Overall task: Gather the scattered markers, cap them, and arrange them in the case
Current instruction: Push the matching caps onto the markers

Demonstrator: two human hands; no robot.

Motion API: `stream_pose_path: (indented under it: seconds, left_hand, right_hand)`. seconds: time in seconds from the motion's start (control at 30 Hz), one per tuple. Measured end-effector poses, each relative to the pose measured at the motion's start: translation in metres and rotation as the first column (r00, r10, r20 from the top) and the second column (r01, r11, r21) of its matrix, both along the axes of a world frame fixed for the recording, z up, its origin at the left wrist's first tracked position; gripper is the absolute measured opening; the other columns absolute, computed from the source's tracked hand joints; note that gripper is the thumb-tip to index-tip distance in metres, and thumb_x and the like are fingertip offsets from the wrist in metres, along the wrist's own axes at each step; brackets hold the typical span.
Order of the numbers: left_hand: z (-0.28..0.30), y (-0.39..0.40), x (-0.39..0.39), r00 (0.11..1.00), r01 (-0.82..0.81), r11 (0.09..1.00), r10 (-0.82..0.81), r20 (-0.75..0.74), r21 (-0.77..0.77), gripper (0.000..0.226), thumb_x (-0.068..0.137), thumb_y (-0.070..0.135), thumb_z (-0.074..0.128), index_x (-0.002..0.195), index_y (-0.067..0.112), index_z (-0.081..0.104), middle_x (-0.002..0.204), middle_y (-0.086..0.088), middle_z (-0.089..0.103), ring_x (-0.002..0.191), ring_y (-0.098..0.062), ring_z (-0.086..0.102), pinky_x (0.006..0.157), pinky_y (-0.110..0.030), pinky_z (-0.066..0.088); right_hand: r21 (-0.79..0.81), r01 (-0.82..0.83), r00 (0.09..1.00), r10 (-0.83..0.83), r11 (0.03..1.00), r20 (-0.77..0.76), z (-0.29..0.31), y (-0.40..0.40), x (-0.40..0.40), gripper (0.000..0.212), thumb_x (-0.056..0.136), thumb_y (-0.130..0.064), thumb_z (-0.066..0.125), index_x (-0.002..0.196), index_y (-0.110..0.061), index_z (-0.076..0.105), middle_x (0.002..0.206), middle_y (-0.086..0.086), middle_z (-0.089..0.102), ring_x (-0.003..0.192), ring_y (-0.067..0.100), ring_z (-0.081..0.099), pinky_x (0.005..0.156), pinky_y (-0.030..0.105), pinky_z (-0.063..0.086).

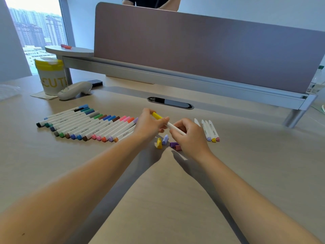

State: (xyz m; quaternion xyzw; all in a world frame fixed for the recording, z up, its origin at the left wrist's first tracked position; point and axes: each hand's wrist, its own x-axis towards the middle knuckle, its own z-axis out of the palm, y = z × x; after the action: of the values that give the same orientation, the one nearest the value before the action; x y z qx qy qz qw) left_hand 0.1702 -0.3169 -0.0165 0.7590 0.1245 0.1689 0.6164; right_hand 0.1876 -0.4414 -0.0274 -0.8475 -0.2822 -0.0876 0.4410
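Note:
Both hands hold one white marker (173, 127) above the table. My left hand (149, 124) pinches its yellow-capped end (157, 115), and my right hand (190, 136) grips the barrel. A row of several capped markers (84, 125) lies side by side to the left. Three more markers (210, 131) lie to the right with their far ends uncapped. Loose caps sit below the hands: a yellow cap (159, 143), a lilac cap (165, 139) and a purple cap (173, 144) partly hidden by my right hand. No case is in view.
A yellow-lidded white canister (51, 76) and a white handheld device (74, 90) stand at the back left. A mauve divider screen (202, 48) on a metal rail closes off the back. A cable grommet (170, 102) is set into the table. A person stands behind the screen.

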Motion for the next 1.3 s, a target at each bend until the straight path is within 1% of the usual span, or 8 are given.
stream_pose_path:
  seconds: [0.13, 0.23, 0.33, 0.43, 0.6, 0.67, 0.83, 1.3]
  left_hand:
    - [0.000, 0.007, 0.004, 1.000, -0.010, 1.000, 0.010, -0.026, 0.027, 0.047, 0.091, 0.015, 0.053, 0.135, 0.012, 0.036, 0.082, -0.001, 0.054, 0.067, -0.008, 0.052, 0.059, -0.017, 0.046]
    - [-0.002, 0.012, 0.007, 1.000, 0.001, 0.994, 0.002, -0.024, 0.109, 0.049, 0.094, 0.013, 0.047, 0.141, 0.020, 0.035, 0.113, -0.002, 0.053, 0.077, -0.006, 0.051, 0.066, -0.018, 0.045]
    - [-0.005, 0.019, 0.009, 0.998, 0.018, 0.966, -0.003, -0.056, 0.260, 0.044, 0.095, 0.017, 0.044, 0.138, 0.023, 0.040, 0.127, -0.002, 0.055, 0.081, -0.003, 0.052, 0.072, -0.021, 0.043]
    - [-0.011, 0.024, 0.014, 0.996, 0.017, 0.912, 0.022, -0.089, 0.409, 0.043, 0.096, 0.018, 0.045, 0.137, 0.024, 0.041, 0.124, -0.004, 0.059, 0.084, -0.009, 0.055, 0.058, -0.015, 0.044]
    - [-0.019, 0.030, 0.022, 0.988, 0.084, 0.806, 0.010, -0.156, 0.586, 0.040, 0.097, 0.022, 0.043, 0.137, 0.024, 0.041, 0.120, -0.005, 0.061, 0.087, -0.013, 0.058, 0.066, -0.018, 0.047]
    - [-0.020, 0.030, 0.025, 0.984, 0.115, 0.747, 0.005, -0.179, 0.655, 0.039, 0.097, 0.023, 0.042, 0.136, 0.023, 0.043, 0.120, -0.005, 0.061, 0.095, -0.016, 0.059, 0.078, -0.023, 0.049]
    - [-0.022, 0.033, 0.028, 0.981, 0.125, 0.561, 0.054, -0.187, 0.819, 0.036, 0.096, 0.022, 0.044, 0.132, 0.021, 0.048, 0.124, -0.004, 0.059, 0.114, -0.020, 0.053, 0.094, -0.031, 0.043]
    - [-0.011, -0.003, 0.015, 0.922, 0.377, 0.312, -0.217, -0.321, 0.872, 0.034, 0.090, 0.036, 0.052, 0.120, 0.024, 0.060, 0.124, 0.002, 0.054, 0.114, -0.015, 0.043, 0.097, -0.029, 0.041]
  right_hand:
    - [0.017, -0.034, 0.993, 0.035, 0.999, -0.112, 0.002, -0.007, 0.001, 0.025, 0.094, -0.021, 0.047, 0.104, -0.005, 0.063, 0.082, -0.005, 0.058, 0.084, 0.014, 0.055, 0.072, 0.027, 0.049]
    - [-0.057, 0.156, 0.985, -0.160, 0.986, -0.061, 0.002, -0.016, 0.018, 0.030, 0.094, -0.021, 0.046, 0.118, -0.010, 0.061, 0.119, 0.004, 0.062, 0.110, 0.018, 0.052, 0.090, 0.026, 0.038]
    - [-0.265, 0.301, 0.948, -0.318, 0.916, -0.022, -0.004, -0.026, 0.038, 0.034, 0.094, -0.022, 0.043, 0.126, -0.022, 0.055, 0.143, -0.001, 0.044, 0.138, 0.022, 0.025, 0.107, 0.034, 0.020]
    - [-0.415, 0.358, 0.922, -0.386, 0.837, 0.017, -0.012, -0.031, 0.054, 0.037, 0.095, -0.025, 0.040, 0.130, -0.029, 0.051, 0.150, 0.001, 0.033, 0.142, 0.024, 0.017, 0.108, 0.036, 0.019]
    - [-0.556, 0.416, 0.890, -0.448, 0.720, 0.086, -0.021, -0.032, 0.071, 0.030, 0.095, -0.032, 0.044, 0.122, -0.030, 0.057, 0.136, 0.010, 0.048, 0.129, 0.029, 0.029, 0.088, 0.034, 0.023]
    - [-0.541, 0.412, 0.898, -0.427, 0.733, 0.106, -0.022, -0.030, 0.073, 0.025, 0.094, -0.030, 0.048, 0.114, -0.029, 0.062, 0.134, 0.012, 0.050, 0.130, 0.030, 0.029, 0.083, 0.033, 0.022]
    - [-0.455, 0.291, 0.956, -0.275, 0.842, 0.102, -0.016, -0.027, 0.068, 0.023, 0.092, -0.019, 0.052, 0.112, -0.017, 0.063, 0.119, 0.004, 0.064, 0.117, 0.023, 0.051, 0.104, 0.034, 0.026]
    - [-0.015, 0.240, 0.937, -0.236, 0.971, -0.259, -0.001, -0.033, 0.049, 0.036, 0.085, -0.004, 0.055, 0.121, -0.008, 0.057, 0.102, 0.002, 0.053, 0.094, 0.017, 0.050, 0.085, 0.037, 0.051]
